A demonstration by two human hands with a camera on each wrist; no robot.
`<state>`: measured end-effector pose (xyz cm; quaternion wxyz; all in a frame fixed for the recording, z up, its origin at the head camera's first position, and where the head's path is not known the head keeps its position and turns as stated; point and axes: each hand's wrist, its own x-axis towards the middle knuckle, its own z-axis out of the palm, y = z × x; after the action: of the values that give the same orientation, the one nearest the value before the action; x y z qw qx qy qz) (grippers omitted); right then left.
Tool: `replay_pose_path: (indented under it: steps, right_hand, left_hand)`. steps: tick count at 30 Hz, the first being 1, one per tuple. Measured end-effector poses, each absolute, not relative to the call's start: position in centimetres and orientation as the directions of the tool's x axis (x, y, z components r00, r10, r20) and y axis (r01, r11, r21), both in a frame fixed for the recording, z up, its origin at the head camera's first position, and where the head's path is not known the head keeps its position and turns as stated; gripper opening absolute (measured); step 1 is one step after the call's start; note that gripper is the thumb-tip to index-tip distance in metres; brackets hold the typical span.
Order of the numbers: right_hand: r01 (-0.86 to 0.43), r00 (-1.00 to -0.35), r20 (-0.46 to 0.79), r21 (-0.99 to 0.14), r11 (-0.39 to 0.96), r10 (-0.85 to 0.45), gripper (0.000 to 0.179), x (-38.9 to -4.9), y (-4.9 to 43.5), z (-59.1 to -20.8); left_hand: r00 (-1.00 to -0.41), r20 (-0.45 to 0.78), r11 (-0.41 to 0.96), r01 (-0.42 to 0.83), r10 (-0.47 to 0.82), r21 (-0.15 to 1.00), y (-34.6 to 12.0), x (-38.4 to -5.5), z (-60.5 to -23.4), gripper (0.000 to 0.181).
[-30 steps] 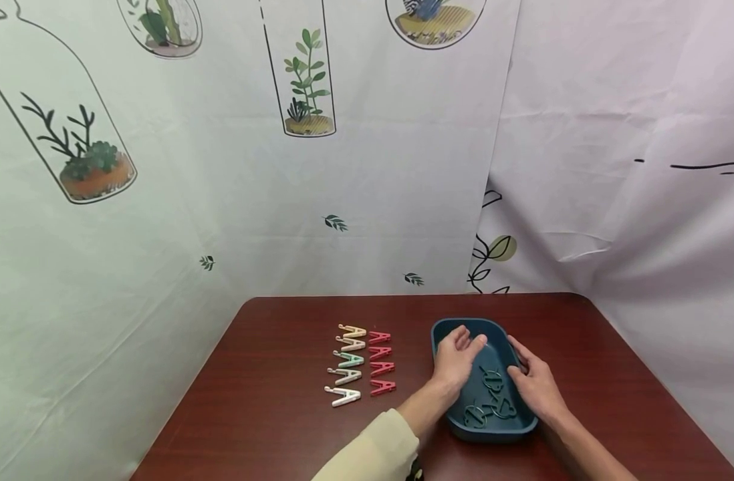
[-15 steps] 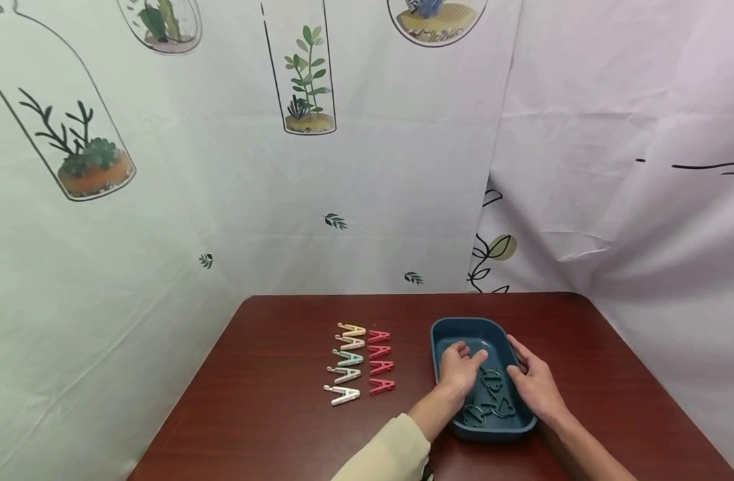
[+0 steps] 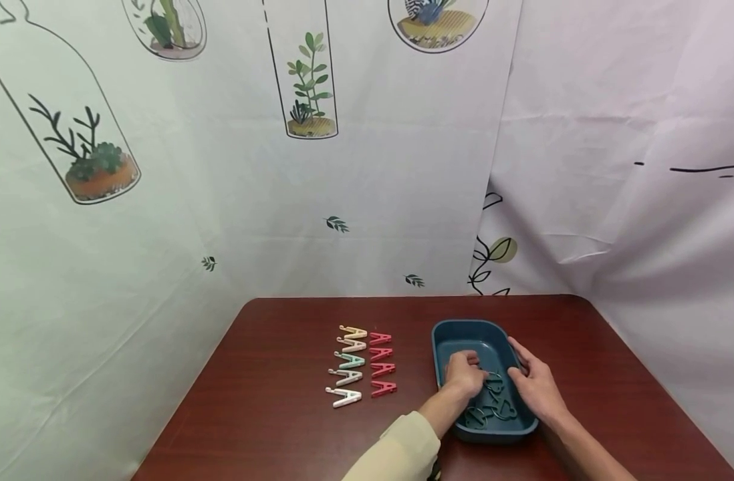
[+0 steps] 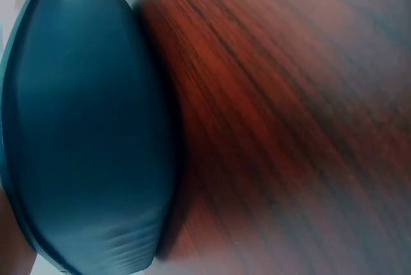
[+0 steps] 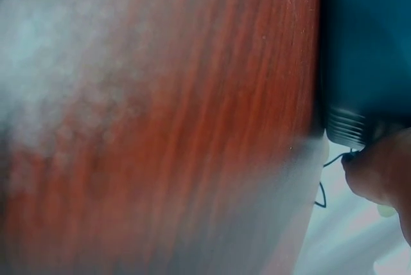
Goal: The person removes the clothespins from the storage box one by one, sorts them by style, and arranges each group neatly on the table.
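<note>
In the head view a deep blue plastic tray (image 3: 463,325) sits on the right side of the table. Several small dark green pieces with thin rings (image 3: 498,404) lie in its near half. My left hand (image 3: 465,374) reaches down inside the tray, thumb and fingers apart, the thumb right beside the uppermost green piece. My right hand (image 3: 538,384) grips the tray's right wall, with the thumb at the rim and the fingers along the outside. The left wrist view shows the tray's outer wall (image 4: 90,121); in the right wrist view, fingers (image 5: 379,172) overlap a tray corner.
Left of the tray lie two columns of A-shaped clothespins: several pale and mint ones (image 3: 345,397) and several red ones (image 3: 383,388). The brown wooden table (image 3: 271,401) has rounded far corners. Behind it hangs a white cloth (image 3: 403,200) printed with plants.
My left hand has lowered deeper into the tray and moved nearer the green pieces. My right hand and the tray have stayed in place.
</note>
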<state>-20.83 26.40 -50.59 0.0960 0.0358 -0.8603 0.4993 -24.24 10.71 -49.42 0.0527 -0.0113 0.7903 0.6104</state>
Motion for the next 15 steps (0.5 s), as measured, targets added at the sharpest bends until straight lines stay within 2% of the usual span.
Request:
replay_pose_path:
  steps: [4,9,15]
  right_hand:
    - [-0.16,-0.979,0.2,-0.854,0.496,0.029,0.061,-20.96,26.43,-50.64]
    - [-0.151,-0.981,0.193,-0.856,0.494,0.035,0.062,-20.89,26.34,-50.66]
    - [-0.149,-0.981,0.193,-0.852,0.501,0.035,0.062,-21.02,26.31,-50.58]
  left_hand:
    - [-0.996,-0.073,0.332,-0.054,0.046,0.942,10.65,-24.0,-49.14,0.03]
    - [-0.997,-0.064,0.345,-0.048,0.034,0.937,10.69,-23.75,-48.99,0.023]
    - [-0.999,-0.022,0.413,-0.008,0.027,0.911,10.76,-23.7,-49.08,0.025]
